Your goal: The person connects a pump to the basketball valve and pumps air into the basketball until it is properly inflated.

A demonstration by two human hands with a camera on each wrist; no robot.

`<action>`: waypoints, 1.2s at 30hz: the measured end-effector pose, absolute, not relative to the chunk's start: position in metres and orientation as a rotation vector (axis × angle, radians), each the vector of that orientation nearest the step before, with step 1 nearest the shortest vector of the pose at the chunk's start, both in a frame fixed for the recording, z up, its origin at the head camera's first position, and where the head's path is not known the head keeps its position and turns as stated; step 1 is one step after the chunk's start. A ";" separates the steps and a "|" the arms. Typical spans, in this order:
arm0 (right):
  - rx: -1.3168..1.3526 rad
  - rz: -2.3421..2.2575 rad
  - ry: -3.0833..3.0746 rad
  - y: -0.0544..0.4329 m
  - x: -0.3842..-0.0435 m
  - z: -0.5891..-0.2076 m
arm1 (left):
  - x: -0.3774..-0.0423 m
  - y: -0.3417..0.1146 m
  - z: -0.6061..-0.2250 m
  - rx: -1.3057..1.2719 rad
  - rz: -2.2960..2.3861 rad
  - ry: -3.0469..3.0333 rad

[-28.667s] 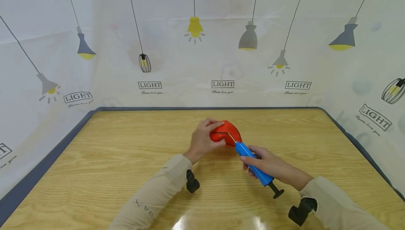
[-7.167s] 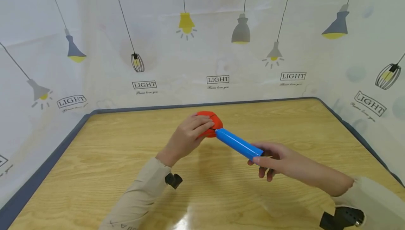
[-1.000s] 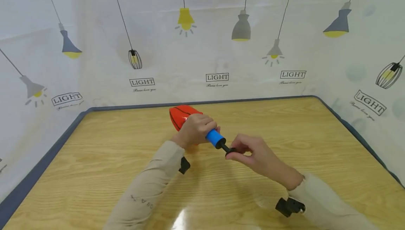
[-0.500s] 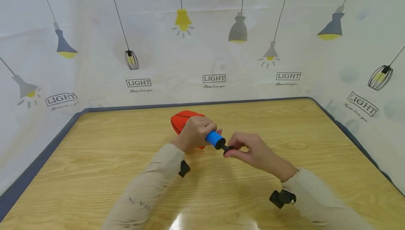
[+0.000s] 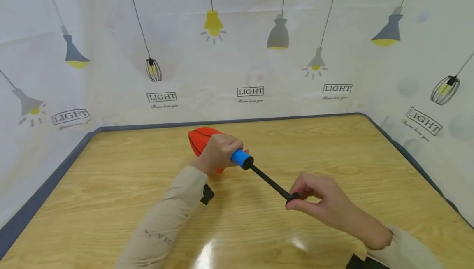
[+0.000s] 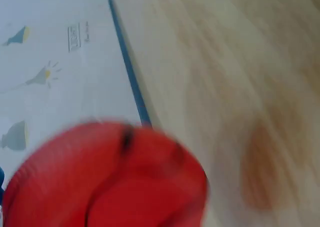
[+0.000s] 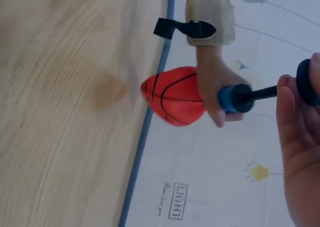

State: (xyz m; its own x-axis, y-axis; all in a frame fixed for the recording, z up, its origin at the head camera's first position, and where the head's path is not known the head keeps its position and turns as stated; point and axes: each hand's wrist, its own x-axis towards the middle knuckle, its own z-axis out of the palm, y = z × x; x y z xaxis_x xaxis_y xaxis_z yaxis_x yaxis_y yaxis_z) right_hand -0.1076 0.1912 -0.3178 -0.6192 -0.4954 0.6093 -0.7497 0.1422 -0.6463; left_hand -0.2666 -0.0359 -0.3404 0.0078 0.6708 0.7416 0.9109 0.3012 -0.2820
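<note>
My left hand (image 5: 219,150) grips the blue barrel of a hand pump (image 5: 240,158), fingers wrapped round it. Beyond that hand sits a red toy basketball (image 5: 200,138) with black lines, partly covered by the hand; its outline is pointed at one end, not round. The ball (image 6: 125,187) looms blurred in the left wrist view. From the barrel a long black plunger rod (image 5: 269,182) sticks out toward the right. Its black end handle (image 7: 305,82) is pinched between the thumb and fingers of my right hand (image 5: 326,201). The pump's tip is hidden behind the left hand.
A wooden table (image 5: 111,203) lies under both hands, with the ball's shadow on it in the wrist views. A white backdrop (image 5: 200,67) printed with lamps rises behind its dark-edged far side. Black cameras sit at both cuffs.
The right hand has pulled the plunger far out, moving down and right; left hand and ball shifted slightly left. Earliest, the left hand held a more collapsed ball and the right gripped the pump barrel.
</note>
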 end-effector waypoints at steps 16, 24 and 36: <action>1.236 1.313 -2.180 0.179 -0.124 -0.318 | -0.264 -0.032 -0.327 -1.487 -0.316 -1.692; 1.368 1.225 -2.174 0.183 -0.128 -0.312 | -0.260 -0.031 -0.327 -1.465 -0.348 -1.699; 1.227 1.265 -2.221 0.183 -0.131 -0.318 | -0.258 -0.021 -0.328 -1.523 -0.327 -1.723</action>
